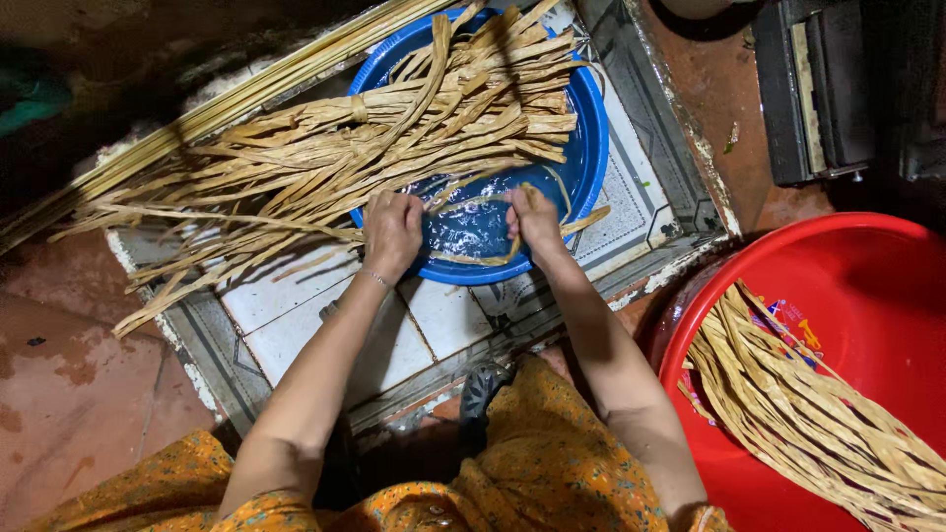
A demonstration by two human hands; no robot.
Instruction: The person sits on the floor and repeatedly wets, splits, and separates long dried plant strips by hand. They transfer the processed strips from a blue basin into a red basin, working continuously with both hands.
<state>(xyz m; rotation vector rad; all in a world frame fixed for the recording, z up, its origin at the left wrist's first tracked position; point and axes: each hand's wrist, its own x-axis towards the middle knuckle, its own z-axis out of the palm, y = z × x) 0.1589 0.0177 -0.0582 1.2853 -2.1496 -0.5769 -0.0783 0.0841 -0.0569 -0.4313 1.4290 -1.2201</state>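
Rinsing strip (490, 200) in blue basin (592, 148)

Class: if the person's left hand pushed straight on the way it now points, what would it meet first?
Probably the bundle of dried leaf strips lying across the blue basin, just beyond the left hand; depth is hard to judge.

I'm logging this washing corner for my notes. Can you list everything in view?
Blue basin: one, blue, on the tiled platform, holding water.
Bundle of dried leaf strips: one, tan, lying across the blue basin and spilling left.
Loose strip: one, tan, in the water between the hands.
Long sticks: a bunch, pale yellow, upper left.
Red tub: one, red, right.
Strips in tub: one heap, tan, inside the red tub.
Tiled platform: one, white with patterned border.
Left hand: on the bundle's edge.
Right hand: grip on the loose strip.
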